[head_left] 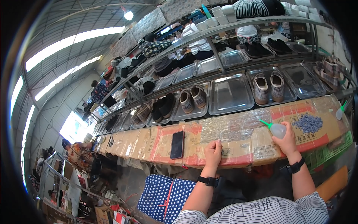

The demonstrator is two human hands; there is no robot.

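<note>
My right hand (pixel 288 139) is wrapped round a translucent squeeze bottle (pixel 277 130) with a green nozzle, held tilted above the cardboard-topped bench (pixel 238 128). The nozzle points up and to the left. To the left, my left hand (pixel 213 152) is closed with its fingertips pinched together over the bench's near side; anything between them is hidden or too small to make out. A heap of small blue-purple pieces (pixel 308 123) lies on the cardboard, just right of my right hand. Further left, a dark-screened phone (pixel 177 145) rests on the bench.
Behind the bench a metal rack holds shiny trays (pixel 230 95), some with pairs of plaid shoes (pixel 268 88). Another green-tipped bottle (pixel 340 112) is at the bench's right end. A green crate (pixel 332 151) sits below. A polka-dot cloth (pixel 154 194) is at lower left. Other people work beyond.
</note>
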